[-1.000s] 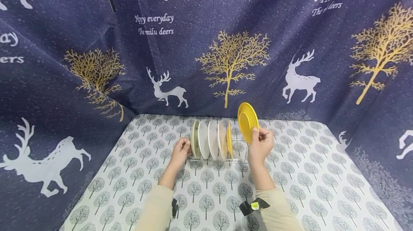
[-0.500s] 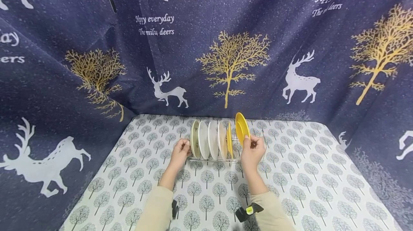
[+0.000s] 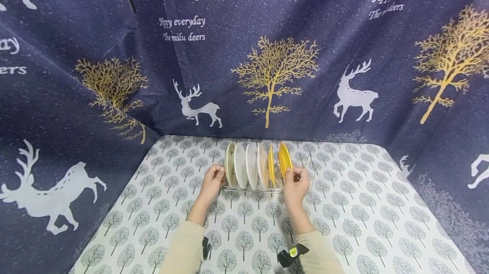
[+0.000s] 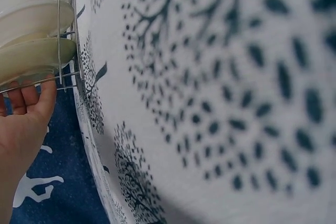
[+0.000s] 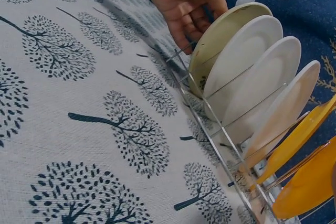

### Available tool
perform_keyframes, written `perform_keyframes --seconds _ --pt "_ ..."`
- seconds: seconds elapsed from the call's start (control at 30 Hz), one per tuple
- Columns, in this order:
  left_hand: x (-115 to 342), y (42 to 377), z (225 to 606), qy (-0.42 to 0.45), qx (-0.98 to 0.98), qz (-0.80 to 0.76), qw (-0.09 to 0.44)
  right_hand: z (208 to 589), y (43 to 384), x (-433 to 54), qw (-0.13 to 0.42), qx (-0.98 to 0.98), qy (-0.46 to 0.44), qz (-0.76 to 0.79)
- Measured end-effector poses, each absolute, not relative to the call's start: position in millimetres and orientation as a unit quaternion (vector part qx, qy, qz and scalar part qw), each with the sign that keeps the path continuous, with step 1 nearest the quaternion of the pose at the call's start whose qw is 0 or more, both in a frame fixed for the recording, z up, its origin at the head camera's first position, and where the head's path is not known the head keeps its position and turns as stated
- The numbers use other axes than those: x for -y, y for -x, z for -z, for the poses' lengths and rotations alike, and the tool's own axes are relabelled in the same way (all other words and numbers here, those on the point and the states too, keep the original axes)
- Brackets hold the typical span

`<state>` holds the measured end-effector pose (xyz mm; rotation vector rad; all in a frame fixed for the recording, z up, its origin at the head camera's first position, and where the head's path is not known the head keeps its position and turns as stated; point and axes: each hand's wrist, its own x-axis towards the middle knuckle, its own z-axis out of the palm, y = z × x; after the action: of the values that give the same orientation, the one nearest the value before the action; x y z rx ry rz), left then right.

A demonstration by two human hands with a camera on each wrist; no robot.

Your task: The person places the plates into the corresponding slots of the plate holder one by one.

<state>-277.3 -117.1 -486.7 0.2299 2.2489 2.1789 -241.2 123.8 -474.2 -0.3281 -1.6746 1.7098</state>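
Observation:
A wire dish rack (image 3: pixel 244 190) holds a row of plates standing on edge. From the left come a pale green plate (image 3: pixel 230 164), two white plates (image 3: pixel 240 165), a pinkish cream plate (image 3: pixel 262 165) and a yellow plate (image 3: pixel 271 167). At the row's right end, my right hand (image 3: pixel 296 187) pinches the rim of another yellow plate (image 3: pixel 284 157), which stands upright between the wires. My left hand (image 4: pixel 23 129) holds the rack's left end, its fingers curled at the wire beside the pale green plate. The right hand is almost wholly outside the right wrist view.
Under the rack lies a white tablecloth (image 3: pixel 244 227) printed with grey trees. A dark blue curtain (image 3: pixel 244 83) with deer and golden trees hangs behind and at both sides. More rack wires (image 3: pixel 310 168) extend right of the right hand.
My right hand has brought the yellow plate down and left, from above the rack into it, beside the other yellow plate. The left hand has stayed at the rack's left end.

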Motion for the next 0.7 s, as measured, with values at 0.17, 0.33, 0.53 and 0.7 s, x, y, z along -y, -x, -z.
perform_keyframes --seconds 0.17,0.33,0.53,0.7 --pt "115.3 269.9 474.4 -0.068 -0.727 -0.683 -0.001 482.1 243.9 -124.4 0.354 0.653 0.129 -0.657" --pt "117.5 277.0 485.1 -0.06 -0.725 -0.686 -0.007 483.8 245.0 -124.1 0.351 0.667 0.125 -0.645" --pt "118.3 285.4 498.7 -0.055 -0.731 -0.68 -0.022 482.0 245.2 -125.0 0.333 0.682 0.119 -0.64" --pt "115.6 284.8 500.6 -0.056 -0.729 -0.682 -0.024 480.7 243.0 -127.5 0.311 0.699 0.122 -0.633"
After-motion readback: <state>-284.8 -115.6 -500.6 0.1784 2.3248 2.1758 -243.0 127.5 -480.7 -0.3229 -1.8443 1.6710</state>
